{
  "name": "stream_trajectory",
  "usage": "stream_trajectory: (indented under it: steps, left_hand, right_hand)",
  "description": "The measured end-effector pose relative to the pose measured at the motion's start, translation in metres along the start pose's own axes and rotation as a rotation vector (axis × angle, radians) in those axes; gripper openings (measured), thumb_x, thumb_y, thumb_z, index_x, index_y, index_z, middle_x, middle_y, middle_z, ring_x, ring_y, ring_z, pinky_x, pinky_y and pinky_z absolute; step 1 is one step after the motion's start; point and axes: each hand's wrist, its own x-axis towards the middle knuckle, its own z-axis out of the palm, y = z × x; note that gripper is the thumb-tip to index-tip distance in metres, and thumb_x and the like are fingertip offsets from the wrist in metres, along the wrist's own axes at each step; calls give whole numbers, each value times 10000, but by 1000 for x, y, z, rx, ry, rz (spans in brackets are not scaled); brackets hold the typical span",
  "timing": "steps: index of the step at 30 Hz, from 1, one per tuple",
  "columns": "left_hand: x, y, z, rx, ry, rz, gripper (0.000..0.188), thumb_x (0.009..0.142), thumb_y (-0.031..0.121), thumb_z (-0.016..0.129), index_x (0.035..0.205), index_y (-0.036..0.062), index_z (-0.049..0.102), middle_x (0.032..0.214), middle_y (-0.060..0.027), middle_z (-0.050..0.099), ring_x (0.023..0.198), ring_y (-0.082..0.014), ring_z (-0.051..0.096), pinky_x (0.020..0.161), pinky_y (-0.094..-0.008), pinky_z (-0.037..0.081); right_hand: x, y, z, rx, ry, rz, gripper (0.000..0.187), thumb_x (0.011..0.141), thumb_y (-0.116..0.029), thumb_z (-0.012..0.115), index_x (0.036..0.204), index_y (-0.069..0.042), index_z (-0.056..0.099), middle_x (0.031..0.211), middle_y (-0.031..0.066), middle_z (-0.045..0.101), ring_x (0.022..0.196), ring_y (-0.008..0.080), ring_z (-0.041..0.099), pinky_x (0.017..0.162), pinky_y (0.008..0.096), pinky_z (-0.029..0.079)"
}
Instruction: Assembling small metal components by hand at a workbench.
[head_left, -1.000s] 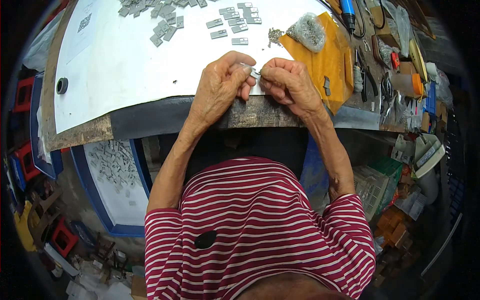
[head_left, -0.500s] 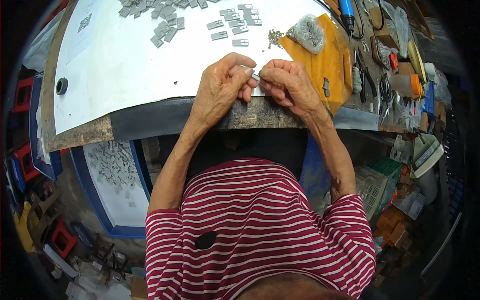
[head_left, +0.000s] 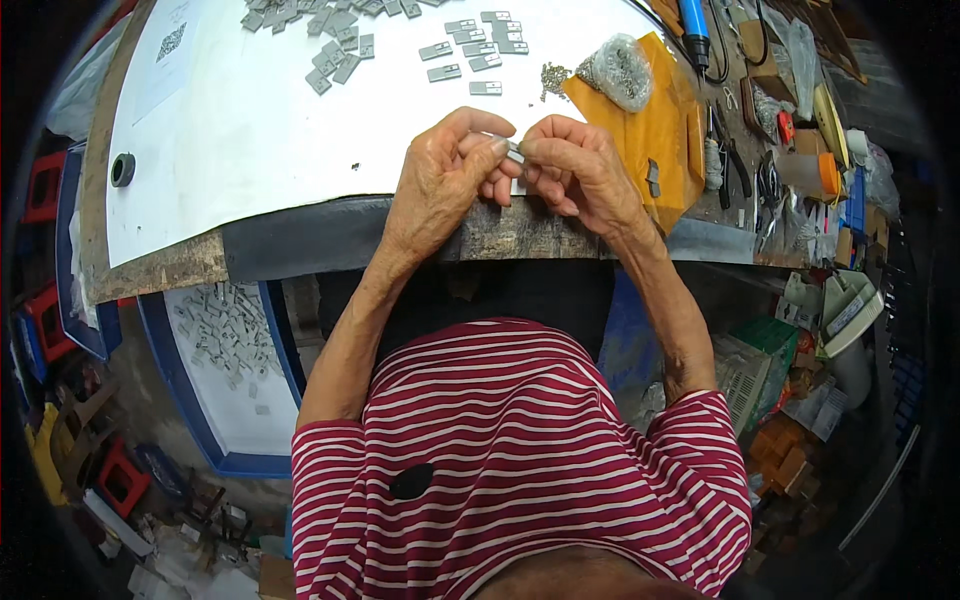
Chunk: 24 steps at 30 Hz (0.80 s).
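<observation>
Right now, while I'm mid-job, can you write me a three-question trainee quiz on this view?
1. What colour is the envelope partly under the clear plastic bag?
A) Blue
B) Orange-yellow
C) Black

2. True or false: the black ring lies on the right-hand side of the white sheet.

3. What shows between the fingertips of the left hand and the right hand?

Key:
1. B
2. False; it lies near the left edge.
3. A small grey piece.

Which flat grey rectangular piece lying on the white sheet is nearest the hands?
The bottom grey piece of the smaller cluster, just beyond the left hand; all others there lie farther away.
</observation>
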Motion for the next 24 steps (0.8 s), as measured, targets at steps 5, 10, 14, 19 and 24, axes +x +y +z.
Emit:
stream_trajectory:
  steps: [5, 10, 14, 19, 24]
  left_hand:
    - [0, -1, -1, -30, -14, 17, 166, 901, 90, 477, 1019, -24, 503, 748, -106, 621, 603, -107, 585, 546, -190, 455]
    - [0, 1, -2, -43, -27, 2, 159, 902, 92, 479, 1011, -21, 498, 751, -104, 621, 609, -107, 587, 555, -190, 456]
    - [-1, 2, -2, 19, -80, -15, 175, 880, 60, 506, 1033, -26, 495, 763, -93, 619, 627, -112, 589, 578, -204, 475]
    - [-4, 3, 7, 374, -17, 42, 200, 840, 16, 553, 1029, -33, 513, 761, -69, 607, 650, -101, 581, 589, -211, 483]
    - [-5, 2, 9, 682, 75, 271, 177, 806, 22, 598, 975, -5, 555, 717, -45, 576, 642, -96, 564, 565, -224, 458]
  right_hand:
    - [-4, -1, 4, 17, 5, -29, 125, 804, -90, 548, 781, 32, 555, 603, 52, 543, 398, 34, 427, 315, 163, 287]
    - [-2, -2, 2, 52, 12, 41, 112, 795, -75, 539, 756, 30, 545, 592, 34, 523, 384, 23, 388, 304, 160, 248]
    - [0, -2, -7, 65, -16, 63, 109, 795, -75, 543, 747, 23, 543, 593, 30, 518, 381, 21, 380, 298, 158, 237]
    - [-2, -5, -8, 12, 2, 48, 114, 803, -82, 553, 754, 20, 543, 599, 35, 521, 384, 19, 383, 300, 155, 240]
    - [-3, -2, -9, -33, -7, -37, 135, 834, -109, 558, 813, 23, 544, 617, 42, 542, 411, 25, 424, 324, 151, 284]
